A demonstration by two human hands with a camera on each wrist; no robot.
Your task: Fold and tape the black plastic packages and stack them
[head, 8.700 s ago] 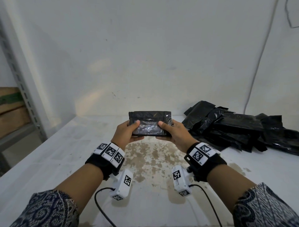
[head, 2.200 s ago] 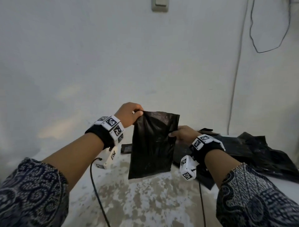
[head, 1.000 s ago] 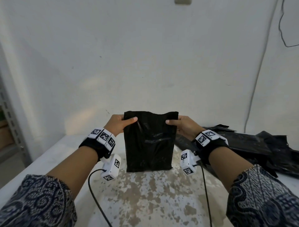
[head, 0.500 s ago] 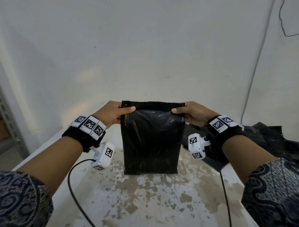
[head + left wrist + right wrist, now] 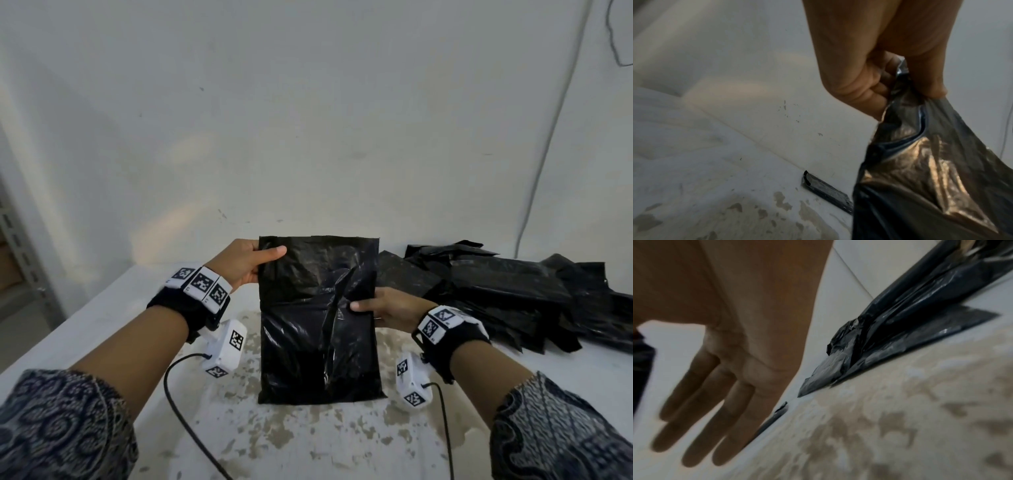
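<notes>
While left hand [image 5: 244, 263] pinches black package [image 5: 317, 318] top corner, right hand [image 5: 383, 310] flat-fingered against its side; no readable writing.

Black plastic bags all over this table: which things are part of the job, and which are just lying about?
Part of the job:
- black plastic package, gripped by the left hand, right hand at its side
- pile of unfolded black packages
- finished folded package

Just there:
- white table
- wall cable
</notes>
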